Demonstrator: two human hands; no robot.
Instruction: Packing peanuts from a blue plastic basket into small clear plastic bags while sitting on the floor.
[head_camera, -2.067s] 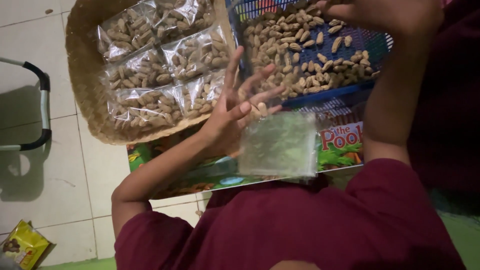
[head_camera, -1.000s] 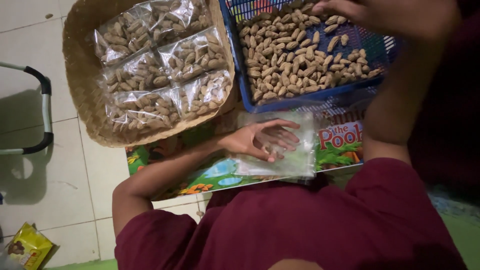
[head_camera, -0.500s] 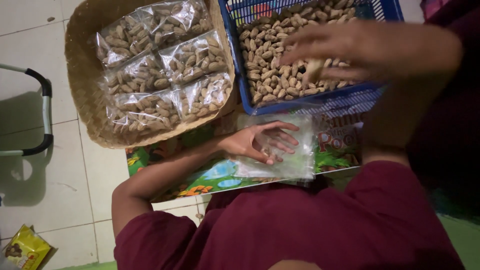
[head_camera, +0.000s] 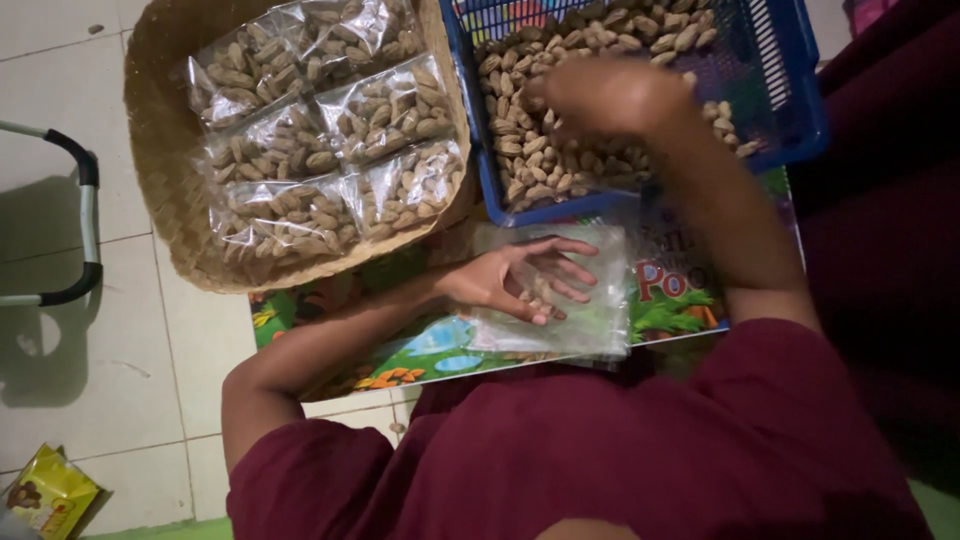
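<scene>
While the left hand (head_camera: 505, 280) lay inside a clear bag (head_camera: 560, 295), fingers spread wide and loose, a few peanuts (head_camera: 538, 292) sat under its fingertips in the bag. Bag lay flat on a colourful picture mat (head_camera: 400, 350) on the tiled floor (head_camera: 100, 330), just in front of the person's maroon top (head_camera: 600, 450). Right hand (head_camera: 610, 95) was up in the blue basket (head_camera: 800, 90), blurred, its grip curled over the loose peanuts (head_camera: 540, 160); could not tell whether it was holding any. Basket sat touching the far edge of the mat, just beyond the bag. Beside the basket, to its left, a woven tray (head_camera: 170, 190) held six sealed clear packs of peanuts (head_camera: 320, 150), laid in two rows, some overlapping. Tray edge touched the basket. Farther left on the floor stood a white metal frame with black grips (head_camera: 85, 220), well apart from the tray. Near the bottom left corner lay a yellow snack wrapper (head_camera: 48, 492), crumpled.
</scene>
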